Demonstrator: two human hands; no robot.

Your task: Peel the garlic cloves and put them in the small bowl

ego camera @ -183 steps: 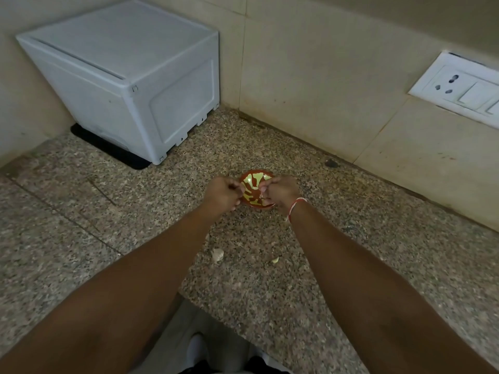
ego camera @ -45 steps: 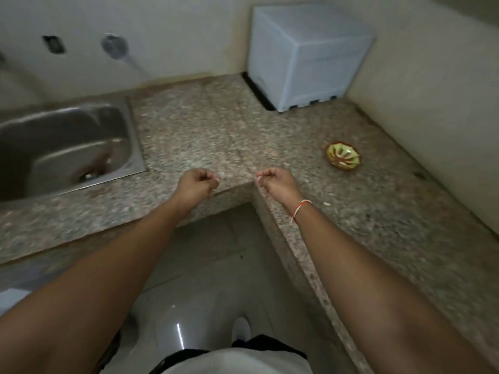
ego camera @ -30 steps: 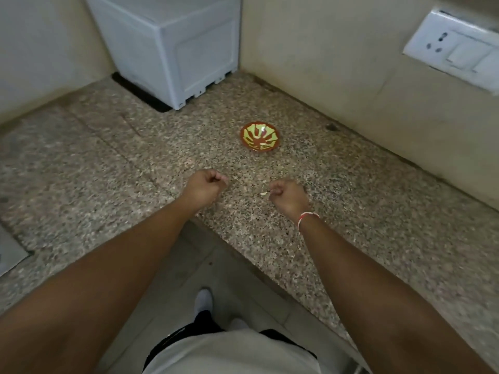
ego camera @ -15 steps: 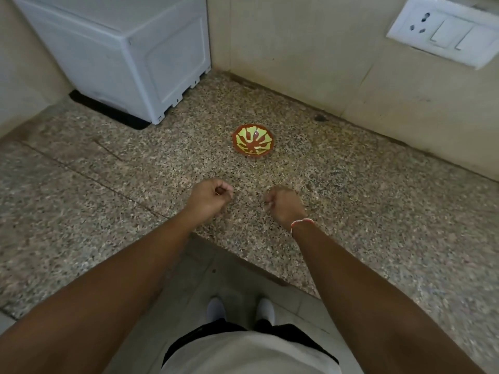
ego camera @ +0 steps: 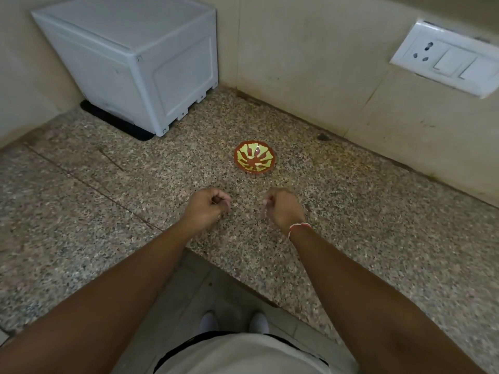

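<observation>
Small bowl (ego camera: 254, 157), red-brown with a yellow-green pattern, stood on the speckled granite counter (ego camera: 378, 225) just above the centre of the frame, near the foot of the tiled wall (ego camera: 310, 63). What lay inside it could not be made out.

Upper left: a white plastic box (ego camera: 140, 63) sat in the corner on a dark mat (ego camera: 116, 120), well apart from the bowl.

Left of centre: the person's left hand (ego camera: 206, 209) was held over the counter below the bowl, its fingers curled into a loose fist with the thumb against the forefinger. Whether anything was pinched there could not be told; the hand was blurred.

Right of centre: the right hand (ego camera: 283, 209) was held beside the left, a clear gap between them, its fingers likewise curled inward. A pale speck showed at the fingertips, too small and blurred to identify. A red-and-white thread band (ego camera: 298, 228) circled the right wrist. Neither hand touched the bowl.

No garlic clove could be picked out with certainty anywhere on the counter.

Upper right: a white switch and socket plate (ego camera: 445, 58) was fixed to the wall. A small dark mark (ego camera: 322, 136) lay on the counter close to the wall, right of the bowl.

Bottom: both bare forearms entered from the lower corners; between them showed a pale garment (ego camera: 243, 354), two light shoe tips (ego camera: 233, 322) and the tiled floor (ego camera: 194, 287) in the counter's inner corner.
</observation>
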